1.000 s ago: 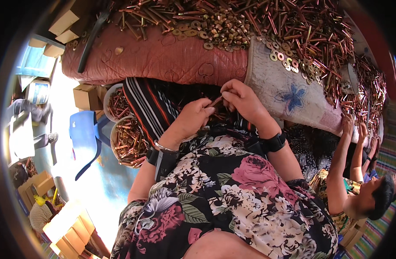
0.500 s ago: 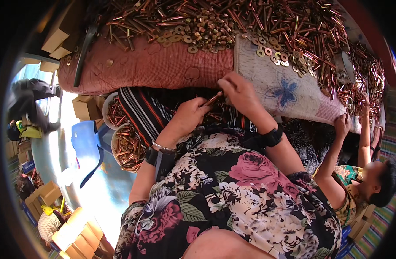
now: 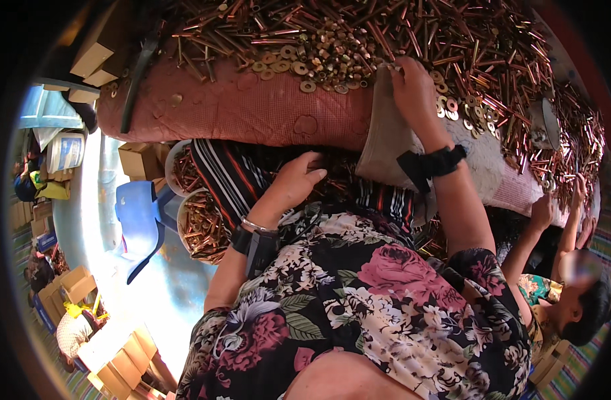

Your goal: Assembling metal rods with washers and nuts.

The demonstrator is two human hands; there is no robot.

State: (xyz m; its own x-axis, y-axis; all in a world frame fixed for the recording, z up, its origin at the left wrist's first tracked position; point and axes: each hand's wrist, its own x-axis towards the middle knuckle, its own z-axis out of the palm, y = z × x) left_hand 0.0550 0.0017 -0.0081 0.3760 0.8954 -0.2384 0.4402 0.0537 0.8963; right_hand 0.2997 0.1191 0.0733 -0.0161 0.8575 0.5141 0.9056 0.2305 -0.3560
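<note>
My left hand [image 3: 297,181] is over my lap. Its thumb and forefinger are apart, with nothing visible between them. My right hand [image 3: 415,90] reaches up to the table's near edge, fingers bent and pressed together at the pile. Whatever its fingertips hold is too small to make out. Just left of them lies a heap of small brass-coloured nuts [image 3: 339,57]. Flat washers [image 3: 282,65] lie in front of that heap, and more washers [image 3: 475,115] lie to the right of my right hand. Long copper-coloured bolts [image 3: 465,33] cover the table behind.
Red quilted padding [image 3: 239,107] and a pale padded cloth [image 3: 395,137] cover the table edge. Tubs of bolts [image 3: 202,227] stand left of my knees, beside a blue plastic chair [image 3: 137,213]. At right, a co-worker's hand [image 3: 542,212] is at the pile. Cardboard boxes [image 3: 125,360] sit lower left.
My right hand has left my left hand and moved up to the pile, and the pale cloth's edge is now folded up. The bolt seen between my hands is out of sight.
</note>
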